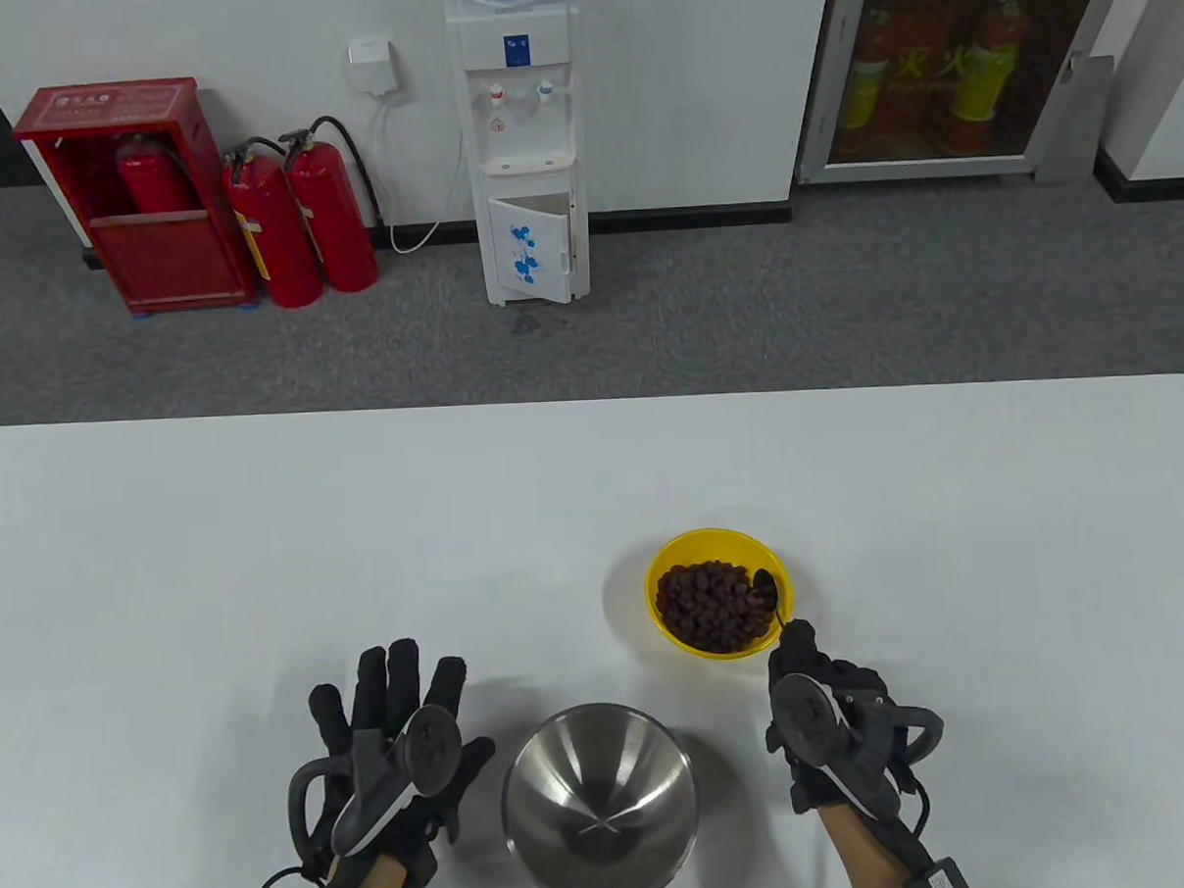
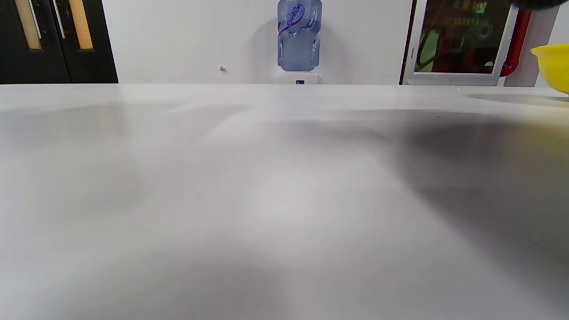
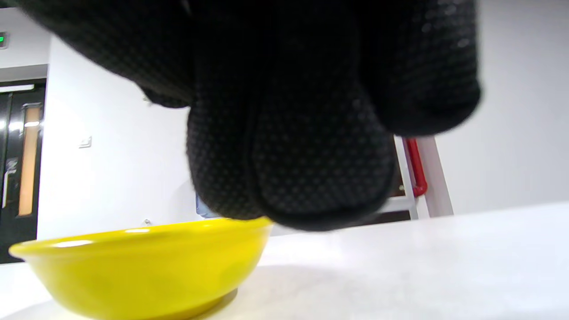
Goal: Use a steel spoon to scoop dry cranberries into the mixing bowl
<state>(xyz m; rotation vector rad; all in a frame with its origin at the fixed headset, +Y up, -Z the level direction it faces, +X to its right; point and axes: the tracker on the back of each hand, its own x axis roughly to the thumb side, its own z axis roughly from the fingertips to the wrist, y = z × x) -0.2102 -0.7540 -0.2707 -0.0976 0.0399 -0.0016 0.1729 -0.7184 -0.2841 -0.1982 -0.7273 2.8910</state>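
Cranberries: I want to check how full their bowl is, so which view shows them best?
The table view: it looks straight down on the dry cranberries heaped in the yellow bowl. The right wrist view shows only the bowl's outer wall, the left wrist view only its edge; neither shows cranberries.

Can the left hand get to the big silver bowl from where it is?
Probably yes. The left hand rests flat on the table with fingers spread and holds nothing. The silver bowl stands right beside it, with only bare table between them. The yellow bowl and the right hand are on the far side.
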